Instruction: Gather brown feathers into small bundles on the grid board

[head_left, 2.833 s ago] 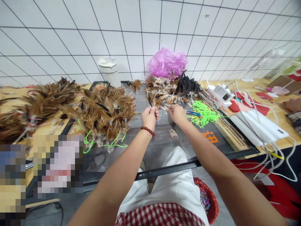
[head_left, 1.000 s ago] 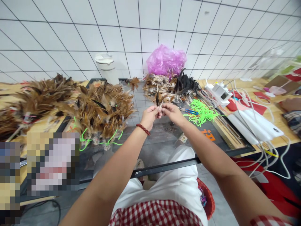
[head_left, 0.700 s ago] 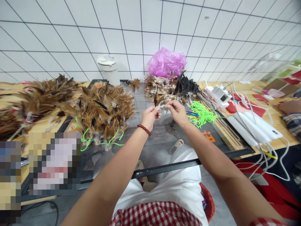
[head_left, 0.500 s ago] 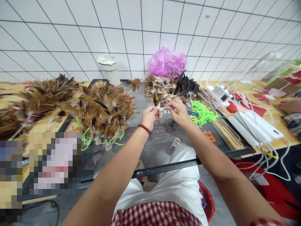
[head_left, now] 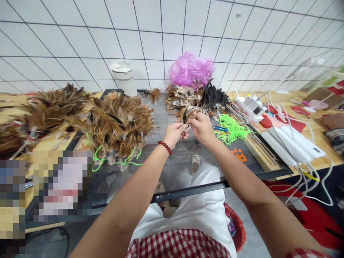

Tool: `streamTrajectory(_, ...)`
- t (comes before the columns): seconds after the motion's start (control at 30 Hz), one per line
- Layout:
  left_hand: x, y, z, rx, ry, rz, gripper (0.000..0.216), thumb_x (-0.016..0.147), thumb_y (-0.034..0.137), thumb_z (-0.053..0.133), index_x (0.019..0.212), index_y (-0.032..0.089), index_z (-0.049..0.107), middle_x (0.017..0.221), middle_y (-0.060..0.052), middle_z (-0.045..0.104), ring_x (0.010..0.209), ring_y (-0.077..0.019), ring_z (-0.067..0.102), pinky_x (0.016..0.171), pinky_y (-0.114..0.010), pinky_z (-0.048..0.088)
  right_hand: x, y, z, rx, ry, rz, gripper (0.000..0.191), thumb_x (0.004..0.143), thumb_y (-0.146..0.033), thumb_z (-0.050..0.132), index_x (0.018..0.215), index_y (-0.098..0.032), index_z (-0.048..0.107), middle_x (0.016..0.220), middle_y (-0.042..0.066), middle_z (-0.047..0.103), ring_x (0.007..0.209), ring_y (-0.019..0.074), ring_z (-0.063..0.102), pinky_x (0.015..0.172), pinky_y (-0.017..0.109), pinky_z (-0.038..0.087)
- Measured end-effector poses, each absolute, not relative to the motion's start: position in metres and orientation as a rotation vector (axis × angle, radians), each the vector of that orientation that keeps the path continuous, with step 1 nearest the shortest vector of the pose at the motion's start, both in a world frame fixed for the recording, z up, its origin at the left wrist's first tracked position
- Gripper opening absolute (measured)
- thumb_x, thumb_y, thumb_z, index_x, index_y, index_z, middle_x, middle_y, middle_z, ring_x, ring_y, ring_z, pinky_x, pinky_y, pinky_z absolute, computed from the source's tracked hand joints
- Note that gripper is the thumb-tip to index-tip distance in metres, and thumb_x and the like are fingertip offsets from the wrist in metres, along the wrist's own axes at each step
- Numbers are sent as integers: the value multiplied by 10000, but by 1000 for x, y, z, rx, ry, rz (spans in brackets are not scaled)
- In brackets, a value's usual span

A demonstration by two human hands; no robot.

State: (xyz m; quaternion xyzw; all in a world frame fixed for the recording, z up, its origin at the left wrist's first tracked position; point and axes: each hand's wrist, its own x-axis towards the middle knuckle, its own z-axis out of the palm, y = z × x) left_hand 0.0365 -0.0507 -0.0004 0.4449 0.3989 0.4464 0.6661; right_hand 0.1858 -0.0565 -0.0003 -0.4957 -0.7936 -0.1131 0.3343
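My left hand (head_left: pixel 174 135), with a beaded bracelet on the wrist, is closed in a pinch above the glass-topped table. A dark feather (head_left: pixel 185 115) stands up from its fingertips. My right hand (head_left: pixel 202 128) is closed beside it, thumb and fingertips meeting the left ones at the feather's base. The fingers hide the small parts between them. Just beyond lie mottled feathers (head_left: pixel 182 96) and black feathers (head_left: pixel 213 95). To the right of my right hand are bright green cords (head_left: pixel 233 129) and a blue-handled tool (head_left: pixel 219 128).
Brown feather bundles (head_left: pixel 120 122) tied with green cord lie left, and more brown feathers (head_left: pixel 56 104) beyond them. A white lidded container (head_left: pixel 124 77) and a pink plastic bag (head_left: pixel 191 70) stand by the tiled wall. White cables and a power strip (head_left: pixel 251 107) crowd the right; another person's hand (head_left: pixel 333 121) shows there.
My two hands have come together; the right fingertips now meet the left ones. The dark feather has shifted slightly right and lower with my left hand.
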Motion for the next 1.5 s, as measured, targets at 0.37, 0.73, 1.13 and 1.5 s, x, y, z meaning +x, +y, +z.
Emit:
streamTrajectory(0.37,37,-50,-2,945,909,1101,219,748,276,700,656,112,586,551,-14,587,466,-90,566,475,-214,475,182,-66,2,-1195,-1926,-236,201,860,-310,523,1009,-220,622,1017,89,548,1000,228,514,873,379,369)
streamTrajectory(0.73,41,-53,-3,968,913,1136,245,721,288,715,613,114,581,499,4,555,449,-79,527,484,-212,467,179,-61,-3,-1265,-1963,-229,122,860,-276,528,837,-190,611,877,58,585,896,207,520,838,364,343)
streamTrajectory(1.13,42,-48,-7,778,840,1274,205,674,255,747,641,97,621,583,-5,593,540,-73,549,629,-247,496,163,-60,-7,-1245,-1644,124,138,846,-246,533,727,-182,559,729,9,521,663,128,469,636,269,398)
streamTrajectory(1.5,36,-46,-2,639,811,1240,140,690,189,729,714,95,630,653,-23,631,597,-88,593,651,-247,504,171,-63,-5,-1146,-1992,-67,145,869,-242,510,933,-180,624,911,67,603,877,191,547,777,328,385)
